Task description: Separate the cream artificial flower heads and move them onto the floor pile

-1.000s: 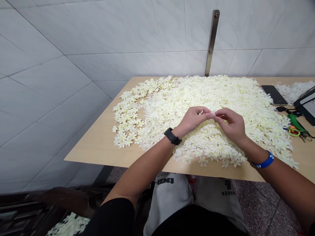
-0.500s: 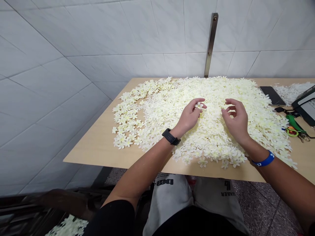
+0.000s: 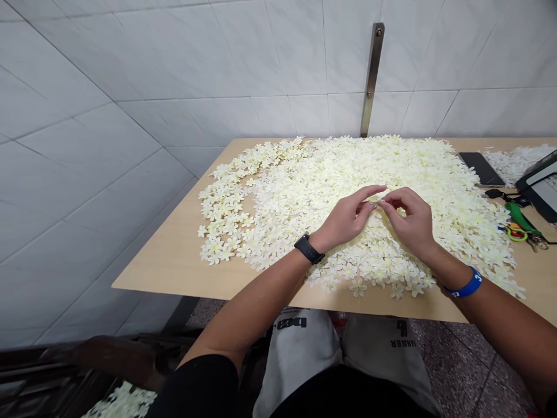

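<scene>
My left hand [image 3: 350, 217] and my right hand [image 3: 409, 220] meet fingertip to fingertip above a wide heap of cream-white artificial flowers [image 3: 300, 197]. Pinched in the left fingertips is a small artificial flower [image 3: 376, 201], mostly covered by the fingers. The right thumb and forefinger are closed at the same flower from the other side. Whether a second small piece sits between the right fingertips is too small to see. A black watch is on my left wrist and a blue band on my right.
The flowers lie on a light wooden table [image 3: 165, 249] against a tiled wall. At the right are a black phone [image 3: 481, 168], a pile of small white pieces [image 3: 517, 162], a dark box [image 3: 542, 186] and a green lanyard with keys [image 3: 522, 223]. More flowers [image 3: 122, 400] sit low at left.
My hands were apart, the left with a flower in its fingers and the right with fingers apart. Both have come together, and the right fingers have closed at the flower.
</scene>
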Motion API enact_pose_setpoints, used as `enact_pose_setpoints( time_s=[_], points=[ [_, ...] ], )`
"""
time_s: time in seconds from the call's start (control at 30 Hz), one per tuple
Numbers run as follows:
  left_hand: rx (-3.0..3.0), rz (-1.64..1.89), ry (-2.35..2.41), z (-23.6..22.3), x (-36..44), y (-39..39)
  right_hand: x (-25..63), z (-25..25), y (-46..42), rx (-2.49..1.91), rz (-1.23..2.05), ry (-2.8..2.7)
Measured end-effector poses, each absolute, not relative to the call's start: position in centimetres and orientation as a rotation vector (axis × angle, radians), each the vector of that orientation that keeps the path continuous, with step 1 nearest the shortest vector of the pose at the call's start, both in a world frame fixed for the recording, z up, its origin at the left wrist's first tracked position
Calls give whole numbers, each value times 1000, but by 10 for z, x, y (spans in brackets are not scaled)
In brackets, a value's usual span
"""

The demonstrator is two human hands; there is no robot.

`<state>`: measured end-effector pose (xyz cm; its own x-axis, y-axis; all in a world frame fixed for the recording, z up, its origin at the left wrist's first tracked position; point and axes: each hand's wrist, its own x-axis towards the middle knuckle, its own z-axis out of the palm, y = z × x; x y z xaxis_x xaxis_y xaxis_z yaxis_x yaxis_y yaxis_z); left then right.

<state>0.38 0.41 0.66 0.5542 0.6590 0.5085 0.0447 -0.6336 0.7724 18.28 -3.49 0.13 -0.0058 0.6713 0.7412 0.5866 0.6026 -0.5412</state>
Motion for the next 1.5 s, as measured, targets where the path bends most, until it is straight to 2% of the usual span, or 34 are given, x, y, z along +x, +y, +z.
enact_pose_setpoints(
  time_s=[0.23, 0.7, 0.9, 1.07, 1.2, 1.5],
  points=[
    [2040, 1181, 697, 3, 6, 3, 180, 3, -37, -965, 63, -1705],
    [1572, 1144, 827, 8, 8, 0, 180, -4, -37, -1043, 350, -1531],
    [1872, 1295, 951, 13, 2, 6, 181, -4, -34, -1071, 455, -1376],
    [2167, 1313, 843, 11, 1, 5, 182, -8, -34, -1076, 421, -1424],
    [2111, 1213, 782, 7, 4, 1, 182, -9, -36, -1047, 380, -1530],
    [1922, 1207, 960, 6, 6, 0, 179, -3, -38, -1057, 346, -1558]
  ],
)
